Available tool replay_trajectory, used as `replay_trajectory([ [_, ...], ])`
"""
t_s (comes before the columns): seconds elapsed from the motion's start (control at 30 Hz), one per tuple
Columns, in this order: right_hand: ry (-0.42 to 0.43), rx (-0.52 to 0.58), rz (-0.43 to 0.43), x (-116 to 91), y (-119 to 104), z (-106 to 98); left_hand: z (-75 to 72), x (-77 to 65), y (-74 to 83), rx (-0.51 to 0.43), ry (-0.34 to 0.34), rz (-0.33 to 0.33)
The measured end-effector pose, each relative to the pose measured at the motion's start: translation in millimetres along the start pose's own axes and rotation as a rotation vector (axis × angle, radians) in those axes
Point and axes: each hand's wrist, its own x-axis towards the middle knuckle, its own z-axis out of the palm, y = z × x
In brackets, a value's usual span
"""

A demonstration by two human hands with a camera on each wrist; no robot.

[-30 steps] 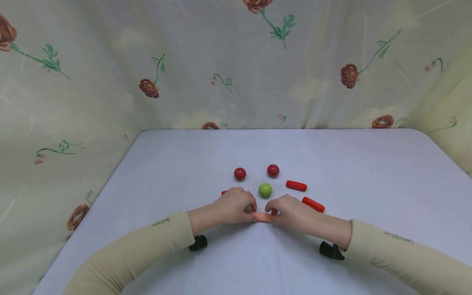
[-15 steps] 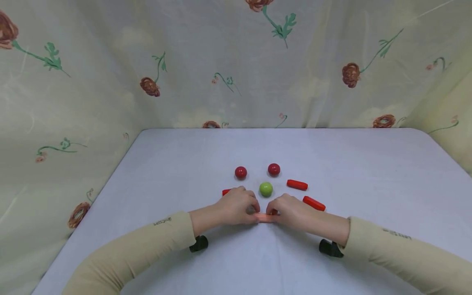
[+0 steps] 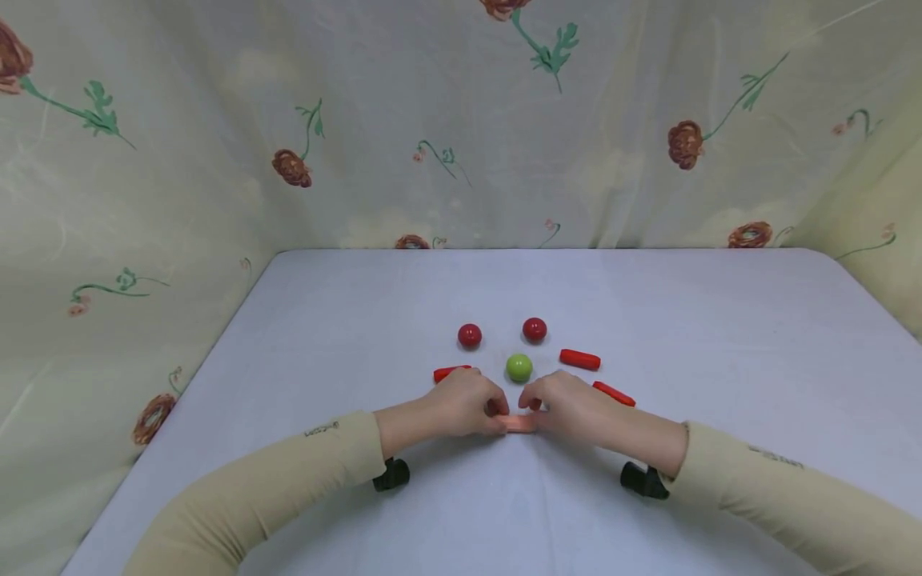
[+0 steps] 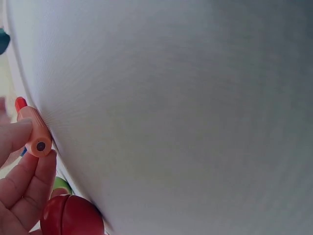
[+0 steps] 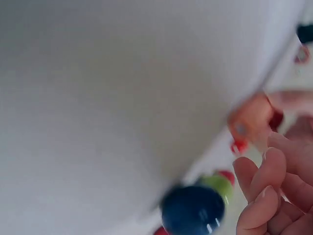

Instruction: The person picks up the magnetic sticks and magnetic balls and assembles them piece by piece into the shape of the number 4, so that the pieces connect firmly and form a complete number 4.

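Note:
At the middle of the table in the head view, the left hand [image 3: 464, 404] pinches a short salmon-pink cylinder [image 3: 520, 423] between thumb and fingers. A dark round disc marks the end of the salmon-pink cylinder [image 4: 38, 139] in the left wrist view. Close by its other end is the right hand [image 3: 576, 408]. In the right wrist view the right hand [image 5: 276, 183] has loosely bent fingers, apart from the blurred cylinder [image 5: 247, 120], with nothing between them. Just beyond the hands lies a green ball [image 3: 519, 367].
Two red balls [image 3: 470, 335] lie farther back. Red sticks lie at the left [image 3: 450, 374], at the right [image 3: 579, 359] and partly behind the right hand [image 3: 615, 394]. A dark blue rounded thing [image 5: 193, 209] and a grooved red rounded thing [image 4: 72, 215] show near the hands.
The right hand has risen slightly, covering more of the nearer red stick, and its fingers now stand off the cylinder. The left hand has sunk slightly, uncovering more of the left red stick.

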Motion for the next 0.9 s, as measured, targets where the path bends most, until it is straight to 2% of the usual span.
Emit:
replay_trajectory([
  [0.17, 0.070, -0.071, 0.070, -1.9, 5.5, -20.3, -0.3, -0.3, 0.4, 0.011, -0.011, -0.002],
  [0.3, 0.012, -0.120, 0.126, -3.4, 15.5, -30.5, -0.7, -0.8, 1.3, 0.030, -0.015, -0.010],
  [0.4, -0.047, -0.107, 0.155, -3.4, 22.1, -30.7, -1.5, -1.8, 2.8, 0.038, -0.018, -0.027],
  [0.53, -0.082, -0.098, 0.176, -2.7, 27.1, -26.4, -1.7, -3.0, 4.1, 0.037, -0.018, -0.033],
  [0.9, -0.089, -0.072, 0.212, -4.2, 28.7, -23.5, -0.1, -2.0, 2.8, 0.019, -0.006, -0.047],
])
